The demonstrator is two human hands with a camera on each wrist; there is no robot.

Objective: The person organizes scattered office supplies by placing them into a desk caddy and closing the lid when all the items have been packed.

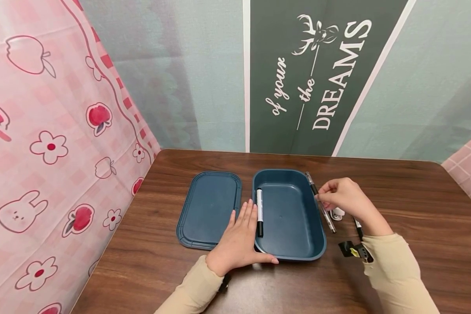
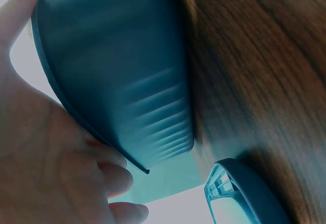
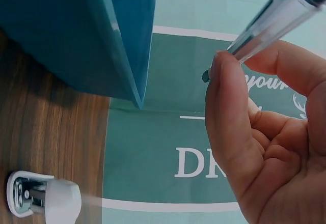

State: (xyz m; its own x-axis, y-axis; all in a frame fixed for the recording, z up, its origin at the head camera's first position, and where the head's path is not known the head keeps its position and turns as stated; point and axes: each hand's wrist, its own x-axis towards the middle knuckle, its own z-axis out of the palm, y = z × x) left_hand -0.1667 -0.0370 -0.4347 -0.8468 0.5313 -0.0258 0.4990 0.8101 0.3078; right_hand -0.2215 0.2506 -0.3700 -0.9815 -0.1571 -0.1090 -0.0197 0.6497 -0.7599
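A blue plastic box (image 1: 286, 218) stands on the wooden table, holding a white marker with black ends (image 1: 260, 211) along its left side. My left hand (image 1: 237, 240) rests against the box's near left corner, fingers extended along the left rim and thumb along the front. In the left wrist view, the hand touches the rim above the ribbed outer wall. Over the right rim, my right hand (image 1: 343, 196) pinches a clear-barrelled pen (image 3: 277, 23) between thumb and index finger; the pen slants beside the box.
Left of the box lies its flat blue lid (image 1: 212, 207). A small white object with metal parts (image 3: 43, 196), like a mini stapler, lies right of the box. A black-and-white marker (image 1: 358, 226) is partly hidden by the right wrist. Printed curtains (image 1: 204, 87) hang behind the table.
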